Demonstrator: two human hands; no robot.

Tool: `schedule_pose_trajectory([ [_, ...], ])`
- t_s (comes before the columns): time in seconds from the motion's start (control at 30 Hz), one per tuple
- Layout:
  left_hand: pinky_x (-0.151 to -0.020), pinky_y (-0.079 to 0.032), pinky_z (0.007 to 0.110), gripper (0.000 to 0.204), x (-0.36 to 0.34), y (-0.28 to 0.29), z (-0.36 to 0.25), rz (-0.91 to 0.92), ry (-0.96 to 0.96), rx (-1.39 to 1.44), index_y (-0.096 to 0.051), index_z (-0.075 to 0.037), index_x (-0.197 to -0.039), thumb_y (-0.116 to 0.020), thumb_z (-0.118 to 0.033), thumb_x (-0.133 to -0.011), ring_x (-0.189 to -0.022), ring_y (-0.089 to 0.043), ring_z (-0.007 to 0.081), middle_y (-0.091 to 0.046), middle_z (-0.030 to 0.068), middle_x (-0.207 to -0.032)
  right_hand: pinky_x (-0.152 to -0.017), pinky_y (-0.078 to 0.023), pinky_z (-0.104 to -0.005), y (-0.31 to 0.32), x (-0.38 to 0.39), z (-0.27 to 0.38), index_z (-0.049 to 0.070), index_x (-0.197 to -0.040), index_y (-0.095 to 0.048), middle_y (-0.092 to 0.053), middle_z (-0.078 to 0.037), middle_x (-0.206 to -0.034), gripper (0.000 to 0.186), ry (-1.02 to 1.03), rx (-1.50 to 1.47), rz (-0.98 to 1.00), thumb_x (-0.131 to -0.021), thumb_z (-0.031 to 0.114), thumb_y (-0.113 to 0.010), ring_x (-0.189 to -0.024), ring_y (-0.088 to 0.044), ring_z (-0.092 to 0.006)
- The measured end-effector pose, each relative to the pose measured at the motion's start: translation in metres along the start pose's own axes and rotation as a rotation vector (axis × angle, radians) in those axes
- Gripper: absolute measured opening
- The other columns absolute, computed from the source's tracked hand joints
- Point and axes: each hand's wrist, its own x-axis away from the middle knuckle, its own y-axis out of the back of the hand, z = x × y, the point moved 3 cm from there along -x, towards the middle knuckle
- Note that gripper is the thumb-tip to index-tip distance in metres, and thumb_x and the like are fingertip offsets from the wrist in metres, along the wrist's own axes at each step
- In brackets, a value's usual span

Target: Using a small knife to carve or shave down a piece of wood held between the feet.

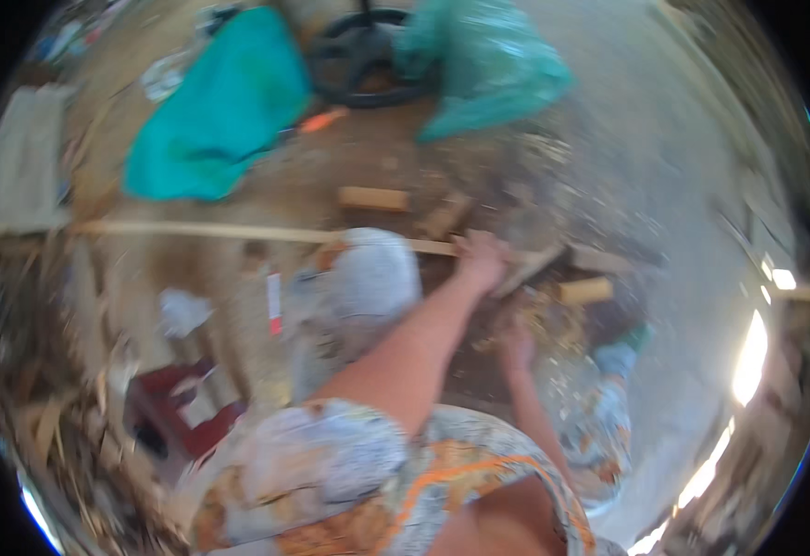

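My left hand (484,259) is closed around the right end of a long, thin wooden strip (229,231). The strip stretches far to the left, passing over my patterned trouser knee (375,273). Nearer to me is my right hand (516,345), smeared by motion, so its fingers cannot be made out. A short, slanting piece of wood (532,269) lies just right of my left hand. Close to both hands are a light wooden block (585,291) and a heap of shavings (558,320).
Beyond the strip lie a wooden block (374,198), a teal cloth (224,107), a black wheel-like ring (368,97) and a green plastic bag (493,69). A dark red object (178,403) sits at left, near a white-and-red stick (274,301). Scrap wood (62,445) piles up at lower left.
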Motion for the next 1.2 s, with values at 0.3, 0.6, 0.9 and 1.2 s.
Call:
schedule_pose_trajectory([
  [0.3, -0.097, -0.016, 0.061, 0.03, -0.001, -0.012, -0.004, 0.057, 0.039, 0.154, -0.057, -0.021, -0.112, -0.051, -0.029, -0.084, -0.124, -0.031, 0.0347, -0.045, 0.0132, -0.12, -0.075, -0.042, -0.0458, 0.032, 0.02, -0.001, -0.002, -0.101, -0.053, -0.06, -0.025, -0.092, 0.02, -0.179, -0.085, 0.155, -0.088, 0.012, -0.047, -0.088, -0.055, -0.0429],
  [0.6, -0.096, -0.015, 0.062, 0.033, 0.003, -0.013, 0.002, 0.035, 0.054, 0.131, -0.055, -0.021, -0.114, -0.054, -0.029, -0.082, -0.128, -0.026, 0.0345, -0.042, 0.0136, -0.126, -0.069, -0.042, -0.0487, 0.022, -0.043, 0.018, -0.002, -0.095, -0.055, -0.058, -0.027, -0.086, 0.021, 0.049, -0.013, -0.053, -0.09, 0.017, -0.048, -0.081, -0.054, -0.0452],
  [0.9, -0.089, -0.031, 0.065, 0.032, -0.006, -0.02, -0.035, -0.104, -0.079, -0.028, -0.059, -0.016, -0.109, -0.052, -0.024, -0.079, -0.113, -0.041, 0.0365, -0.051, 0.0151, -0.115, -0.084, -0.043, -0.0403, 0.056, 0.006, 0.009, 0.003, -0.116, -0.055, -0.061, -0.022, -0.106, 0.036, -0.175, -0.35, -0.032, -0.086, 0.022, -0.052, -0.099, -0.057, -0.0353],
  [1.2, -0.091, -0.028, 0.059, 0.034, -0.007, -0.005, -0.006, 0.088, -0.014, -0.088, -0.051, -0.02, -0.114, -0.051, -0.039, -0.086, -0.116, -0.037, 0.03, -0.045, 0.0096, -0.119, -0.063, -0.043, -0.0549, 0.029, 0.055, 0.006, 0.008, -0.092, -0.047, -0.059, -0.026, -0.071, 0.013, -0.346, 0.015, 0.078, -0.086, 0.02, -0.046, -0.071, -0.058, -0.0446],
])
